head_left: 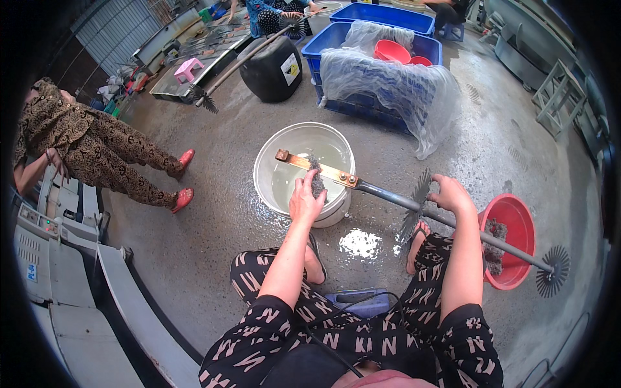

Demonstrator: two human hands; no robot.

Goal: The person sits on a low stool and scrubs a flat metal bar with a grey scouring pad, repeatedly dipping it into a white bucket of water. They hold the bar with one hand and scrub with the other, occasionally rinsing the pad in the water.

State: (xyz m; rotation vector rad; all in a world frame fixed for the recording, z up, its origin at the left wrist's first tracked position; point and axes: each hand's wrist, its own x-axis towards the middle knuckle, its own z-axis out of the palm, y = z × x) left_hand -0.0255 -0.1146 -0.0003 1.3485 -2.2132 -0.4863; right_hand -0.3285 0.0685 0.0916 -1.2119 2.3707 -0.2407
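A long metal rod (388,196) slants across in front of me, its flat rusty end bar (330,173) over a white bucket (336,216) of cloudy liquid. My left hand (306,199) is closed, thumb and fingers curled round a dark grey clump (317,183) at the bar. My right hand (453,194) has its fingertips bent against the rim of a dark toothed disc (417,205) mounted on the rod. Another toothed disc (553,270) sits at the rod's far right end. Below the rod, a red basin (527,223) holds grey clumps (495,246).
Blue crates (381,116) draped with white netting (388,81) stand ahead, beside a black drum (272,68). Another disc-bearing rod (242,59) slants at upper left. A person (97,132) in patterned clothes stands left, near grey machinery (77,304). Other people work at the back.
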